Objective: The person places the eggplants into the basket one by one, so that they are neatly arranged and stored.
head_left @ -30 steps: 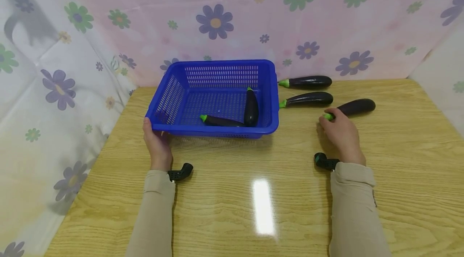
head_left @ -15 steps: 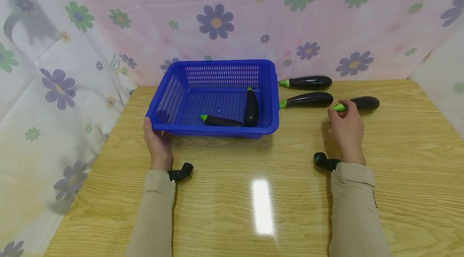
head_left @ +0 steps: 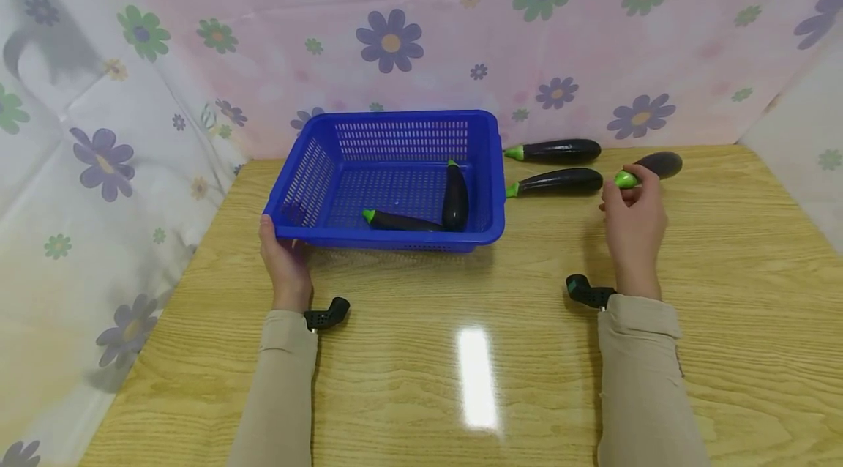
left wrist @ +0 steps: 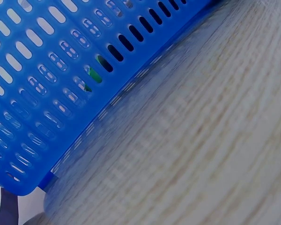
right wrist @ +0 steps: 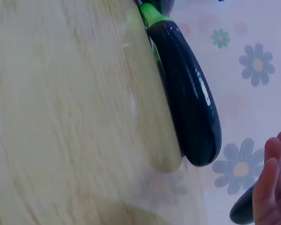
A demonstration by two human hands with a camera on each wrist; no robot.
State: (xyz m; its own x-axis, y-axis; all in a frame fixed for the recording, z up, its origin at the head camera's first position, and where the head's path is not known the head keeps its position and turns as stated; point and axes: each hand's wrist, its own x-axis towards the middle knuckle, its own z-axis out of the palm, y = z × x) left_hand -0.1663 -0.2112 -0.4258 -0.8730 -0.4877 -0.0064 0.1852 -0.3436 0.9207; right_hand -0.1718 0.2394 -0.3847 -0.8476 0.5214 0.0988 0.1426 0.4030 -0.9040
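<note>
eggplant (head_left: 662, 164) at far right slants lengthwise, stem (head_left: 625, 179) pointing left and nearer.

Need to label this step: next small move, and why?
Probably lower the eggplant in the right hand onto the table beside the two eggplants lying there: its green stem faces the basket like theirs, and it appears raised.

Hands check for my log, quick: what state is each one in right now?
Left hand: holding the blue plastic basket at its near-left corner.
Right hand: holding an eggplant near its green stem end.
</note>
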